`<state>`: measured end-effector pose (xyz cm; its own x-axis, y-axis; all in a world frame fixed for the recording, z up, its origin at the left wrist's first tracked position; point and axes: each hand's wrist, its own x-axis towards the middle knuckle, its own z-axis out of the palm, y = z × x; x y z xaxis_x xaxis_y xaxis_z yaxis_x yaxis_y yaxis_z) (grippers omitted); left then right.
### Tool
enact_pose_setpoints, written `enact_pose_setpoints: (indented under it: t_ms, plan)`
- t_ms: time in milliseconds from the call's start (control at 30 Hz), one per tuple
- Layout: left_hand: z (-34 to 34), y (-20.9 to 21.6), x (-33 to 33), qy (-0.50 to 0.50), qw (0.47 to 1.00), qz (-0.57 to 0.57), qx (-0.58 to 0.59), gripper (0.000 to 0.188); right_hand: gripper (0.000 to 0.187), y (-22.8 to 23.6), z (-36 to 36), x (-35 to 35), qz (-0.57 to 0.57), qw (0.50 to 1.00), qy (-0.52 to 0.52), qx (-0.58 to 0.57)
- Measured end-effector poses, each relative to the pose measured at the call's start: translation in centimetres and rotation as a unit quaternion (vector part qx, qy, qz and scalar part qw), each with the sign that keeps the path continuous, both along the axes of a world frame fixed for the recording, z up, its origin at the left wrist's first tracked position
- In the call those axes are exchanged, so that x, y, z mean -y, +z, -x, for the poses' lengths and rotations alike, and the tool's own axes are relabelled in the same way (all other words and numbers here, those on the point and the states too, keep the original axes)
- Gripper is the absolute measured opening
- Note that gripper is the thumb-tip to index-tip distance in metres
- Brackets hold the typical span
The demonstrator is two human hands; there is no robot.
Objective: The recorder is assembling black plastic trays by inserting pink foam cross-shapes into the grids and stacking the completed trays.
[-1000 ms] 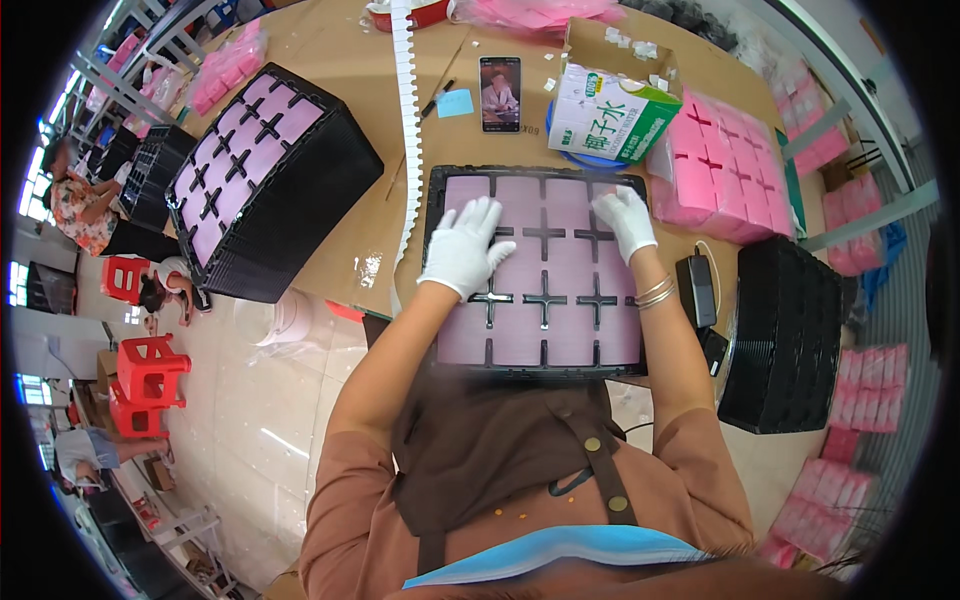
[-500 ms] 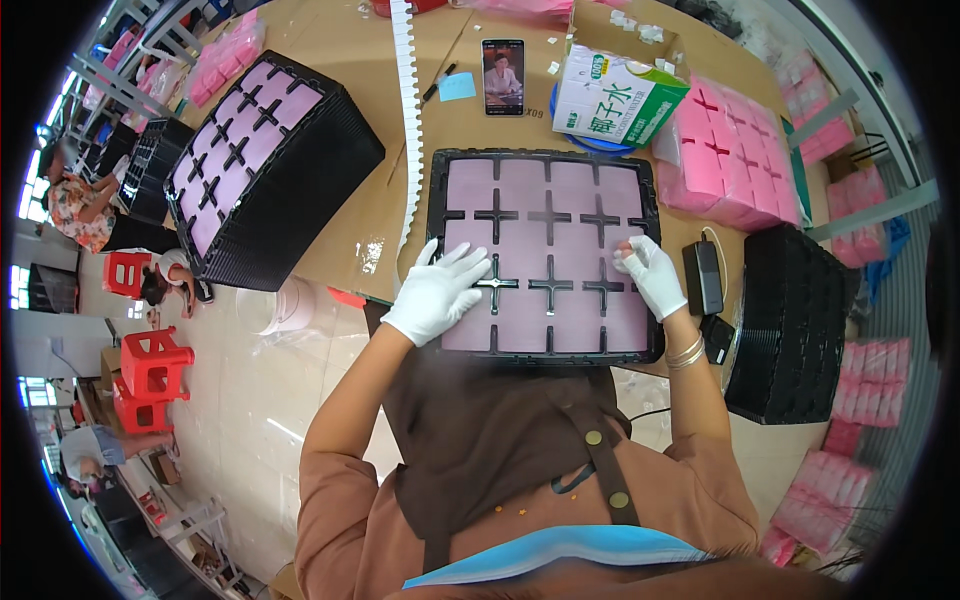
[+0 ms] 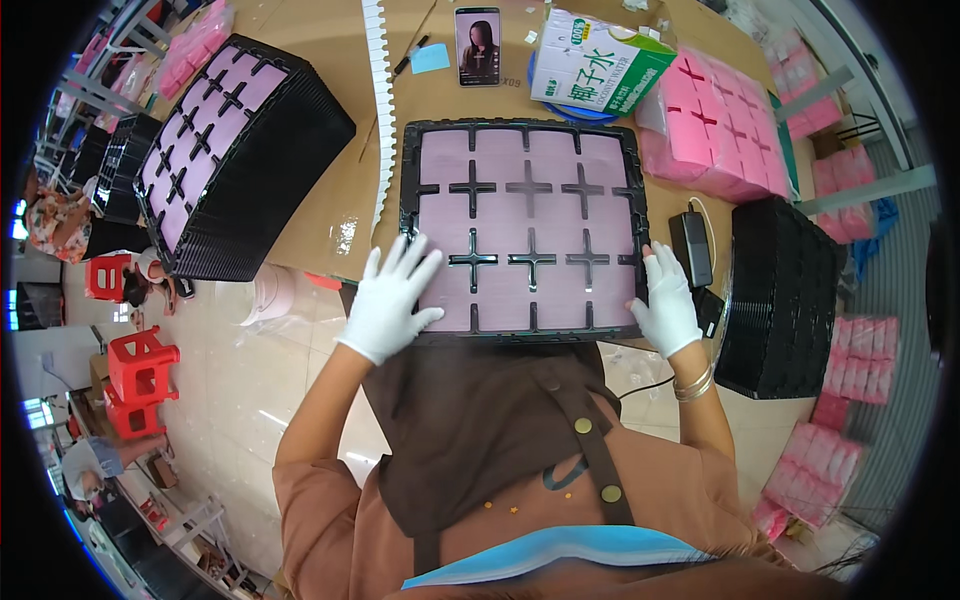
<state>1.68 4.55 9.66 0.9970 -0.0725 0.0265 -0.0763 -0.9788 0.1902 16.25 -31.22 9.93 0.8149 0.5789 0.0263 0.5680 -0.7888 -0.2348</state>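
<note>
In front of me lies a black plastic tray (image 3: 410,165) with lilac pads (image 3: 500,212) in its cells and black cross-shaped dividers (image 3: 532,259) between them. My left hand (image 3: 388,305), in a white glove, is over the tray's near left edge with fingers spread and nothing in them. At the right rim is my white-gloved right hand (image 3: 668,303). Its fingers stretch along the outer side and its thumb rests near the pads, so it touches the tray without a visible grip.
A tall stack of black trays (image 3: 290,150) stands left, another dark stack (image 3: 780,300) right. Behind are a phone (image 3: 478,48), a green-white carton (image 3: 600,65) and wrapped pink pads (image 3: 712,130). A toothed white strip (image 3: 380,110) crosses the table; a black power adapter (image 3: 690,248) lies right.
My left hand has moved off the dividers to the tray's left edge and spread its fingers. The curled right hand has straightened along the right rim. The whole view has shifted slightly.
</note>
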Motion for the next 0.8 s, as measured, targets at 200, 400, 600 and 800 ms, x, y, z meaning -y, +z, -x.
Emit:
enact_pose_setpoints:
  t_ms: [200, 400, 600, 800]
  plan:
    - [3.5, -1.0, 3.5, -0.064, 0.995, 0.058, -0.053, 0.069, 0.082, -0.2, 4.5, -0.2, 0.049, 0.984, 0.158, -0.064]
    - [4.4, -1.9, 4.3, -0.013, 0.999, 0.039, -0.018, 0.071, 0.082, 1.1, 5.2, -0.2, 0.065, 0.983, 0.151, -0.085]
    - [6.3, -0.8, 3.2, -0.062, 0.979, 0.196, -0.005, 0.043, 0.039, 1.3, 3.1, 1.8, -0.096, 0.983, 0.002, -0.160]
    - [3.9, -5.5, 0.2, 0.321, 0.880, 0.345, 0.061, 0.036, 0.029, -6.6, -1.4, 3.0, -0.242, 0.938, -0.233, -0.090]
